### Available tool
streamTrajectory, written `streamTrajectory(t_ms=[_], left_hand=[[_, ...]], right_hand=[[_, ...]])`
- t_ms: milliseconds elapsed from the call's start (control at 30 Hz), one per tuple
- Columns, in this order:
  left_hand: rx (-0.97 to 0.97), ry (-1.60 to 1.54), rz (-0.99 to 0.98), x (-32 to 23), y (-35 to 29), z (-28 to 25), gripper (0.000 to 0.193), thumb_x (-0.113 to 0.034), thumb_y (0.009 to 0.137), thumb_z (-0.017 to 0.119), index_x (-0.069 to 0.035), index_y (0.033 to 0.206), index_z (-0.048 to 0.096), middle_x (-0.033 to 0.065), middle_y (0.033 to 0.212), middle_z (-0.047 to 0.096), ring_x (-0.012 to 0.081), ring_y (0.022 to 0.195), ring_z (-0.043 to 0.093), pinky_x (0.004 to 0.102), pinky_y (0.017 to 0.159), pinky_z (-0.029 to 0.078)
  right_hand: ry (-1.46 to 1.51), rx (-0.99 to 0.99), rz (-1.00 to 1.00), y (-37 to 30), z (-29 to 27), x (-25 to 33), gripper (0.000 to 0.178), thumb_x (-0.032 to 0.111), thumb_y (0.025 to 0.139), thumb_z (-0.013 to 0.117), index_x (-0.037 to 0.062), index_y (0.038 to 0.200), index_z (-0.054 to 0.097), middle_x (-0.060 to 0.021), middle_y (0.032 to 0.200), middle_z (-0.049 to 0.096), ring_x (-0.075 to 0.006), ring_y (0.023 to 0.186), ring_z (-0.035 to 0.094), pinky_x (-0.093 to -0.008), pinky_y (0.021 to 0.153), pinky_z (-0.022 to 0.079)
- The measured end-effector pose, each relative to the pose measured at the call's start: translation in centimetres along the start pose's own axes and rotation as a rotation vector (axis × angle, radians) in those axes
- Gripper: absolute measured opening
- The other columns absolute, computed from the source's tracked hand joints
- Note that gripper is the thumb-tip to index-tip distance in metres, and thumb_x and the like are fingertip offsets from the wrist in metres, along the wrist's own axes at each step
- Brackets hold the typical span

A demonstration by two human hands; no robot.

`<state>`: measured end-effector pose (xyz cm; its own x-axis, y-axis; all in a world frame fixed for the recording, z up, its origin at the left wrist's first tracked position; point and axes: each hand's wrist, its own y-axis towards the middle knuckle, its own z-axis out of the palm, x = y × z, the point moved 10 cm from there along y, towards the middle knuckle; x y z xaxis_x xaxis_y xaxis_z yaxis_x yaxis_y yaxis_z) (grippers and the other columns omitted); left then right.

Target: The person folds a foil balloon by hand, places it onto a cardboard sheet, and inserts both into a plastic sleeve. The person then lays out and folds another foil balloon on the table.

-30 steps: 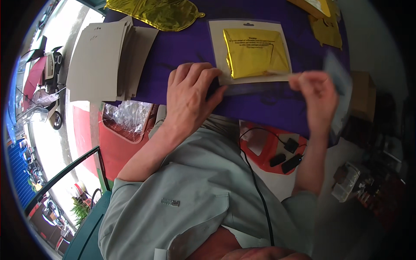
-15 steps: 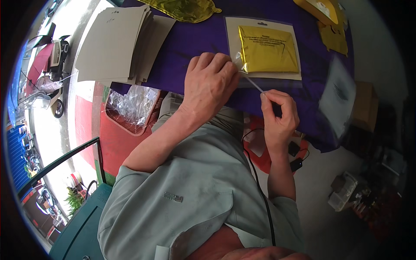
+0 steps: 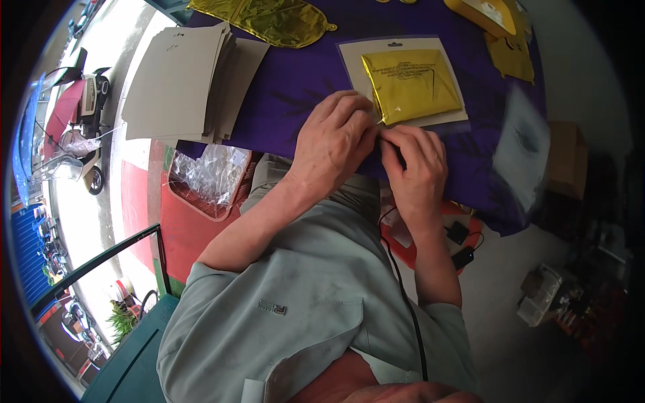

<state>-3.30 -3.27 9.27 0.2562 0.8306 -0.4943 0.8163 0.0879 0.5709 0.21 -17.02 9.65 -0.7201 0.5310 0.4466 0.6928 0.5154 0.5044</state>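
Observation:
A folded yellow foil packet (image 3: 413,84) lies on a white backing card (image 3: 359,54) with a hanging hole, in a clear plastic sleeve. My left hand (image 3: 336,141) is closed at the packet's near left corner, its fingertips mostly hidden behind its own knuckles. Against it, the fingers of my right hand (image 3: 416,161) are pinched together. Only a tiny pale bit of the thin white strip (image 3: 381,125) shows between the fingertips. What the left fingers grip is hidden.
A stack of grey-white cards (image 3: 175,84) stands left on the purple cloth (image 3: 289,74). Yellow foil (image 3: 282,23) lies beyond, and a yellow tray (image 3: 480,17) at far right. A clear plastic sleeve (image 3: 521,154) overhangs the right edge. Below left is a basket of plastic wrappers (image 3: 208,178).
My right hand has moved up and left until its fingertips meet the left hand's. The thin white strip, which stretched between the hands, is now almost wholly hidden. The packet's card has tilted slightly.

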Motion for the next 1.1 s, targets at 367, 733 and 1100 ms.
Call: streamTrajectory(t_ms=[367,733,1100], left_hand=[[0.040,-0.089,-0.041,0.7,-0.5,0.2,0.022,-0.006,0.088,0.082,-0.003,0.105,0.068,0.0118,0.121,0.071,0.0343,0.123,0.070,0.0447,0.104,0.059],[0.050,-0.127,-0.055,0.8,-0.5,0.2,0.026,-0.005,0.088,0.084,-0.006,0.109,0.069,0.0095,0.123,0.073,0.0341,0.124,0.071,0.0448,0.103,0.059],[0.216,0.058,-0.017,0.3,-0.1,0.4,0.037,-0.022,0.096,0.081,-0.015,0.132,0.074,0.0103,0.144,0.067,0.0364,0.144,0.058,0.0564,0.129,0.040]], right_hand=[[-0.041,0.010,-0.033,1.2,0.3,-0.3,0.027,0.003,0.087,0.086,0.0088,0.109,0.072,-0.0058,0.102,0.069,-0.0303,0.097,0.068,-0.0454,0.089,0.054],[-0.128,0.026,-0.071,2.3,0.9,-0.6,0.024,0.005,0.086,0.088,0.0093,0.106,0.076,-0.0066,0.102,0.068,-0.0308,0.098,0.068,-0.0448,0.087,0.055],[-0.319,0.028,0.245,5.2,-5.0,-13.0,0.044,0.034,0.113,0.068,0.0087,0.149,0.067,-0.0141,0.129,0.076,-0.0325,0.116,0.071,-0.0433,0.106,0.056]])
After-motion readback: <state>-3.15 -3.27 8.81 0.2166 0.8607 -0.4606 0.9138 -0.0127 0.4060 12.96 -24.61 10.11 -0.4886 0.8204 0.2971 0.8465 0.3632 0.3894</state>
